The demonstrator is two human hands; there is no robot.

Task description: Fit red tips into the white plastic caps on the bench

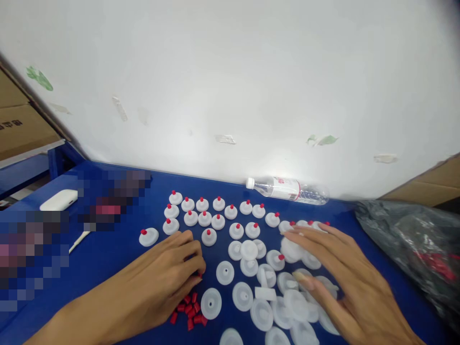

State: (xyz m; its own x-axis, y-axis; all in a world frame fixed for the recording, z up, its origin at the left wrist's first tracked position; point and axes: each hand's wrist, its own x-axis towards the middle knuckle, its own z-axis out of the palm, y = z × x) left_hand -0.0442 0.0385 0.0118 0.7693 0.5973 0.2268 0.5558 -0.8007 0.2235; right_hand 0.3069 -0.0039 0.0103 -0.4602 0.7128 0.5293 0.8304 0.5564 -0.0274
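Several white plastic discs with red plugs (204, 218) stand in rows on the blue table (108, 258). Nearer me lie several white discs without plugs (242, 294). A small heap of loose red plugs (189, 309) lies by my left hand (168, 268), whose fingers are curled with the fingertips pinched near a red plug; whether it holds one I cannot tell. My right hand (334, 268) lies flat, fingers spread, over the pile of white discs at the right, touching them.
A clear plastic water bottle (287, 189) lies on its side at the table's back edge by the white wall. A black plastic bag (413, 244) with red pieces sits at right. A white device (59, 199) rests at left. Cardboard boxes stand at both sides.
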